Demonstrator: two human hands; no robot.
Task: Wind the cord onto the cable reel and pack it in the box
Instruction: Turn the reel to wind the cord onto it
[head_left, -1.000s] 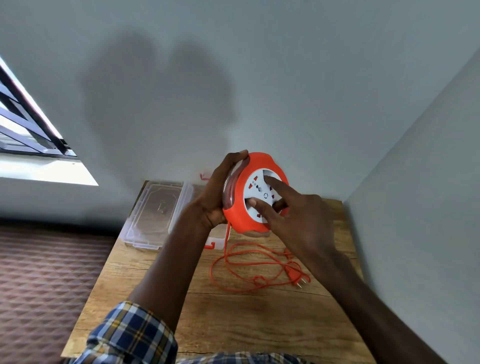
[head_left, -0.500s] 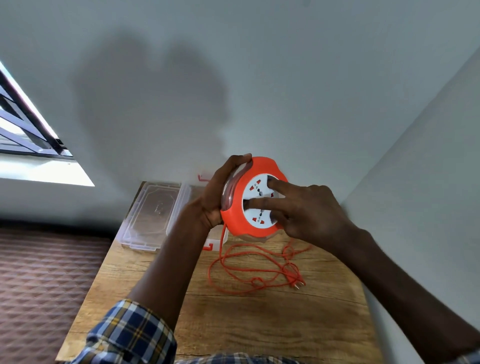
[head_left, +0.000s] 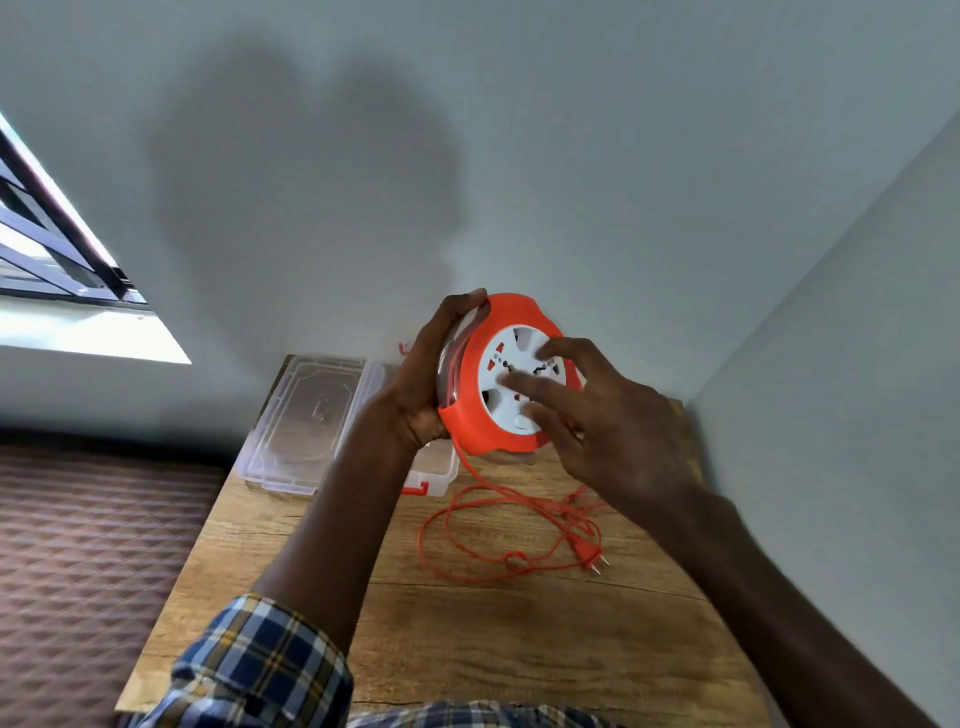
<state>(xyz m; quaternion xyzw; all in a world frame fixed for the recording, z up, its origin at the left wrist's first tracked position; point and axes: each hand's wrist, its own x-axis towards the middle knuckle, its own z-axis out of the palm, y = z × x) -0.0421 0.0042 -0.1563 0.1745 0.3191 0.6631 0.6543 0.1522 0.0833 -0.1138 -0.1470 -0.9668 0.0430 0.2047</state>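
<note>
A: What has shifted on the light wooden table (head_left: 467, 639)?

B: The loose orange cord (head_left: 498, 525) has drawn into smaller loops since a second ago, so winding is advancing; the clear plastic box (head_left: 434, 470) waits at eleven o'clock.

A: And the hands?

B: The left hand (head_left: 421, 384) grips the round orange-and-white cable reel (head_left: 511, 376) above the table. The right hand (head_left: 608, 421), fingers spread, presses the reel's white face, turning it.

The left hand (head_left: 421, 384) is raised with curled fingers gripping an object's edge; the right hand (head_left: 597, 415) spreads its fingers, fingertips (head_left: 511, 382) pressing forward.
</note>
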